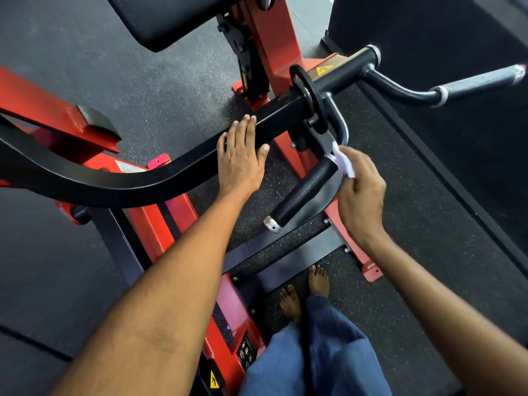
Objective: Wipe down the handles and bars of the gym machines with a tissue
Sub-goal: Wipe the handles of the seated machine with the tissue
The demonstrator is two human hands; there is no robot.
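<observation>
White tissue (344,164) is pinched in our right hand (360,192) at the black foam handle's (304,191) upper end, left hand (240,158) lying flat on the black bar (177,172); we should wrap and stroke down firmly.

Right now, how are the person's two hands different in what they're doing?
The left hand lies flat with straight fingers on the black bar, holding nothing; the right hand curls its fingers round a white tissue. The left hand rests on the long curved bar, while the right hand presses the tissue against the upper end of the short black handle. Both hands are bare and touch the same red machine.
</observation>
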